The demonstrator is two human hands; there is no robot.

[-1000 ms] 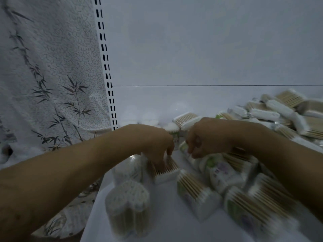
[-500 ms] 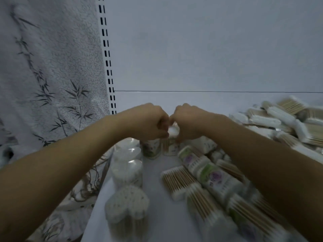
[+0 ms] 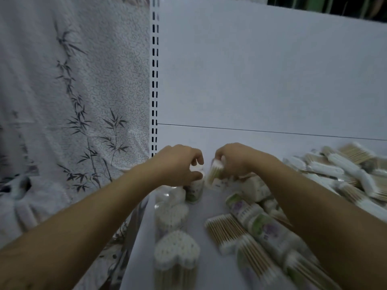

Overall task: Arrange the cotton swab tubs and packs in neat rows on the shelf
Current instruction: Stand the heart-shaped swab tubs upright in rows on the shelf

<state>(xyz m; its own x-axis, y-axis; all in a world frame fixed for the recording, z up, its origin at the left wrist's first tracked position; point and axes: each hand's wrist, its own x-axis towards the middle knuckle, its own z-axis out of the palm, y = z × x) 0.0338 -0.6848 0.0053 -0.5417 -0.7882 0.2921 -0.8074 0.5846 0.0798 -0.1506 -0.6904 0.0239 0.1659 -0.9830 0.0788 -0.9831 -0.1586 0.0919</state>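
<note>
- The swab pack [image 3: 215, 174] is in the middle of the picture. It is tilted, with its white tips up. My right hand [image 3: 236, 162] grips it, with my fingers curled around its top and side.
- Just left of it, a round tub [image 3: 195, 190] with a flower label stands upright on the shelf [image 3: 209, 208], close to the back.
- My left hand [image 3: 180, 164] is over that tub, with my fingers bent and my thumb by its top. I cannot tell if I am pinching it or only touching it.
- Below the round tub, heart tubs [image 3: 177, 252] stand in a line down to the bottom of the picture, near the shelf's left edge. They are full of white swab tips.
- In the lower middle, under my right arm, loose packs [image 3: 261, 222] lie on their sides, all mixed up.
- At the right edge is a big pile of packs [image 3: 345, 170], heaped on each other.
- Behind it all is a white back wall [image 3: 261, 80]. A post with holes [image 3: 154, 80] runs up its left side.
- A cloth [image 3: 73, 101] with bamboo leaves fills the left of the picture.
</note>
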